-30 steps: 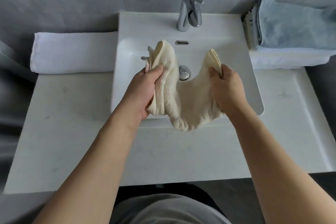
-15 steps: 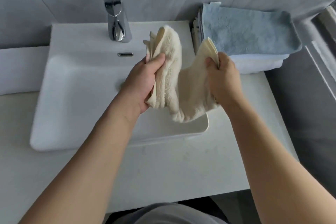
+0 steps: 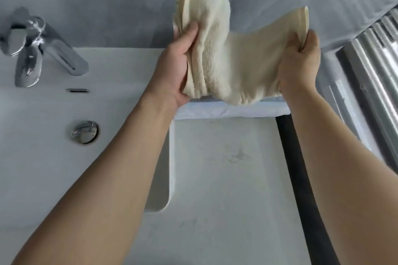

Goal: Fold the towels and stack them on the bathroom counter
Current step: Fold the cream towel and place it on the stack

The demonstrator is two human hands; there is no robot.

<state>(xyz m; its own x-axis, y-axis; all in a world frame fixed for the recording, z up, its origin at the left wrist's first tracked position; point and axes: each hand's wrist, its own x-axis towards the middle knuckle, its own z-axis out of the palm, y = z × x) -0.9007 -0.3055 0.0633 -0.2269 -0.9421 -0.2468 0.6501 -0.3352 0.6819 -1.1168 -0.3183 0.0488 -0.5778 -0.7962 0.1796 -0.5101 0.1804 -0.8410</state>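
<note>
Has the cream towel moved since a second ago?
Yes. The cream towel has gone rightward, from above the sink to over the white towel beside it.

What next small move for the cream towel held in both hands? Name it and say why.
Probably lower the cream towel onto the white folded towel just beneath it. Left hand and right hand both grip it in the air, already folded double, directly over that stack.

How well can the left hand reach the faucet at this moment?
Probably not right away: the left hand grips the cream towel together with the right hand. The faucet stands unobstructed on its left.
</note>
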